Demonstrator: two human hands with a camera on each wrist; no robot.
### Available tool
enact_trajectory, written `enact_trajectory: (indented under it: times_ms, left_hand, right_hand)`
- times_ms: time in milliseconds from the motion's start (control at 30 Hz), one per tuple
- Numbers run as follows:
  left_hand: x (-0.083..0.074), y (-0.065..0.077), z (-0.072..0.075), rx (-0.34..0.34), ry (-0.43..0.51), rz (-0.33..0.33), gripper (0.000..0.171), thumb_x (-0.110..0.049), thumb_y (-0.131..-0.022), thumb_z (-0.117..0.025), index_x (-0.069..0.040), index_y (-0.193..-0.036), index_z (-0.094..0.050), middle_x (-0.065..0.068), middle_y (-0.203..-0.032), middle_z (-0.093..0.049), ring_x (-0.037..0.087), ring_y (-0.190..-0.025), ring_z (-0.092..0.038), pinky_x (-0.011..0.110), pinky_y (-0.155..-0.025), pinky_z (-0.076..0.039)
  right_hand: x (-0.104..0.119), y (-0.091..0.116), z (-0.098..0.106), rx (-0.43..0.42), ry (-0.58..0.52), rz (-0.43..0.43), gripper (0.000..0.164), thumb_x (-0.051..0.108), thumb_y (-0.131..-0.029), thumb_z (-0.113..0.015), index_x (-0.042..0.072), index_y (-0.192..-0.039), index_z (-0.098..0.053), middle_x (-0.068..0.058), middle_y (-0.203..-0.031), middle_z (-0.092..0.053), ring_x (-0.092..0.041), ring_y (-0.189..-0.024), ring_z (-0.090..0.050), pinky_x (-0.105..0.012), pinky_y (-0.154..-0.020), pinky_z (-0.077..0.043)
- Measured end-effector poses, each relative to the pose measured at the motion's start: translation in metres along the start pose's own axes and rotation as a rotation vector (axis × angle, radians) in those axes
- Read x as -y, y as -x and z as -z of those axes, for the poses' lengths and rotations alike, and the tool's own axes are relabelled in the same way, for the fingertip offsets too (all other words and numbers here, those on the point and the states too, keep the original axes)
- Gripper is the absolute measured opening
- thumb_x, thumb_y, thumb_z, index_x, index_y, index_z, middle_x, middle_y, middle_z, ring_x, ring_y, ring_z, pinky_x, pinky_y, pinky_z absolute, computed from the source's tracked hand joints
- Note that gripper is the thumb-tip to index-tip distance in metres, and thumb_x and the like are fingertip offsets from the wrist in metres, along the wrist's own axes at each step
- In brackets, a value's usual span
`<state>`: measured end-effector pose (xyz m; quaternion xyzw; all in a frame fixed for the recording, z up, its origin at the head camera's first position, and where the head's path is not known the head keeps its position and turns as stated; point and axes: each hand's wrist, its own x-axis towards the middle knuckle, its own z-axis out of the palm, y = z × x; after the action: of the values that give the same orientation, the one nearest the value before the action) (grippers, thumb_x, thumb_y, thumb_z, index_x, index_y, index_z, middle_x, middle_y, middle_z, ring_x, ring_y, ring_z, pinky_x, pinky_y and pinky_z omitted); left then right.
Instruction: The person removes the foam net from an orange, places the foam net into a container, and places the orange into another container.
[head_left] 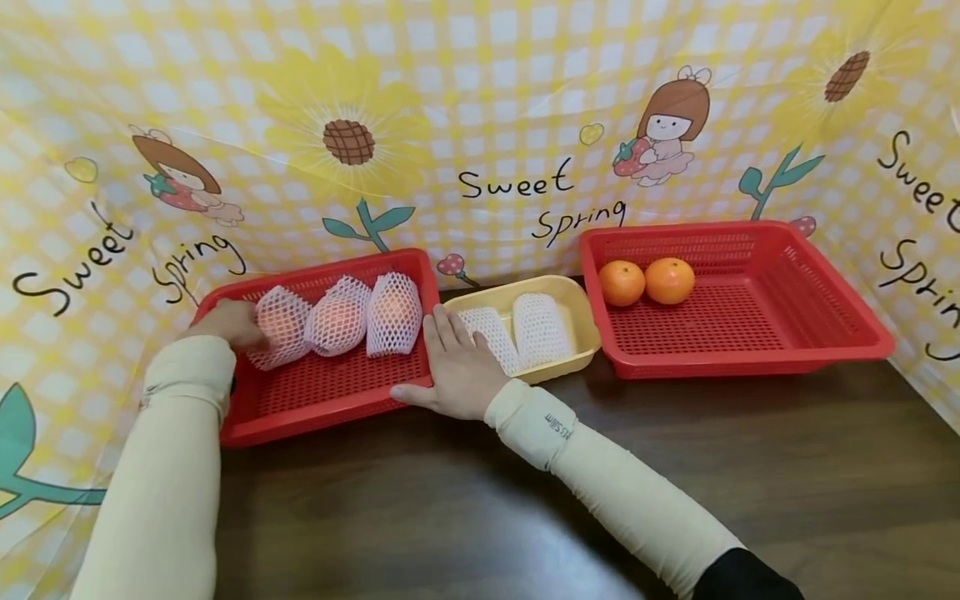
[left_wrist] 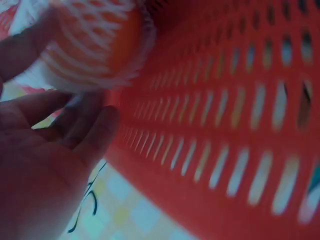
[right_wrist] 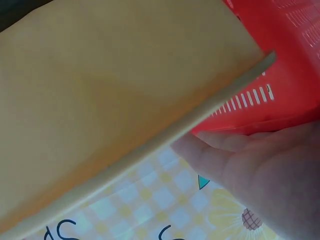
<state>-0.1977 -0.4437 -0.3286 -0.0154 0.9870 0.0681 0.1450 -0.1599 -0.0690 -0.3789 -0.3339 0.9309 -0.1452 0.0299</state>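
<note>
Inside the left red basket [head_left: 315, 400], three oranges in white foam nets stand in a row along the back. My left hand [head_left: 234, 323] is at the leftmost netted orange [head_left: 281, 321]. In the left wrist view, thumb and fingers hold this netted orange [left_wrist: 95, 45] close by the slotted basket wall [left_wrist: 215, 110]. My right hand [head_left: 461, 368] lies with fingers extended along the basket's right rim, its thumb at the front corner. It partly covers the yellow tray [head_left: 581, 337], which holds two white foam nets [head_left: 543, 329].
A second red basket [head_left: 750, 360] stands at the right, with two bare oranges [head_left: 670, 281] in its back left corner. Behind everything hangs a yellow checked cloth [head_left: 480, 100]. The dark wooden table [head_left: 450, 508] extends in front.
</note>
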Motion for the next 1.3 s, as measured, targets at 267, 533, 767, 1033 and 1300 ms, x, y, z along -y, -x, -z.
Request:
enact_trajectory:
  times_ms: [267, 533, 767, 1033, 1300]
  left_hand:
    - [0.01, -0.005, -0.021, 0.073, 0.298, 0.152, 0.132, -0.068, -0.078, -0.074, 0.017, -0.146, 0.002, 0.044, -0.135, -0.024, 0.057, -0.124, -0.033, 0.067, -0.106, -0.028]
    - [0.009, 0.003, -0.02, 0.089, 0.275, 0.162, 0.142, -0.065, -0.078, -0.075, 0.022, -0.145, 0.014, 0.048, -0.143, -0.019, 0.06, -0.13, -0.03, 0.067, -0.109, -0.024]
    - [-0.003, 0.014, -0.004, -0.151, 0.254, 0.016, 0.115, -0.037, -0.078, -0.086, 0.02, -0.146, -0.012, 0.044, -0.131, -0.032, 0.053, -0.116, -0.041, 0.067, -0.1, -0.034]
    - [-0.043, 0.044, 0.019, -0.387, 0.387, -0.124, 0.105, -0.023, -0.072, -0.093, 0.008, -0.146, -0.024, 0.032, -0.132, -0.033, 0.044, -0.112, -0.041, 0.059, -0.091, -0.039]
    - [-0.124, 0.106, 0.012, -0.633, 0.211, -0.476, 0.087, -0.009, -0.059, -0.096, -0.002, -0.131, -0.046, 0.02, -0.119, -0.045, 0.035, -0.106, -0.046, 0.054, -0.076, -0.05]
  right_hand:
    - [0.006, -0.002, 0.005, -0.034, 0.008, 0.015, 0.11, 0.081, -0.089, -0.042, 0.004, -0.162, -0.012, -0.014, -0.168, -0.004, -0.034, -0.152, -0.011, -0.057, -0.115, -0.024]
    - [0.007, -0.001, 0.002, -0.04, -0.005, 0.006, 0.111, 0.082, -0.087, -0.043, 0.005, -0.162, -0.015, -0.013, -0.168, -0.007, -0.034, -0.152, -0.012, -0.058, -0.115, -0.025]
    - [0.005, 0.0, 0.001, -0.024, -0.008, 0.001, 0.111, 0.082, -0.088, -0.043, 0.005, -0.162, -0.015, -0.012, -0.168, -0.006, -0.035, -0.152, -0.014, -0.059, -0.114, -0.025]
    - [0.002, -0.001, -0.002, -0.012, -0.038, -0.016, 0.111, 0.082, -0.087, -0.044, 0.006, -0.162, -0.013, -0.011, -0.168, -0.004, -0.035, -0.152, -0.014, -0.06, -0.113, -0.026]
    - [-0.007, 0.015, 0.001, -0.076, -0.163, 0.018, 0.105, 0.072, -0.093, -0.049, 0.006, -0.162, -0.006, -0.017, -0.168, -0.001, -0.034, -0.153, -0.01, -0.057, -0.115, -0.025]
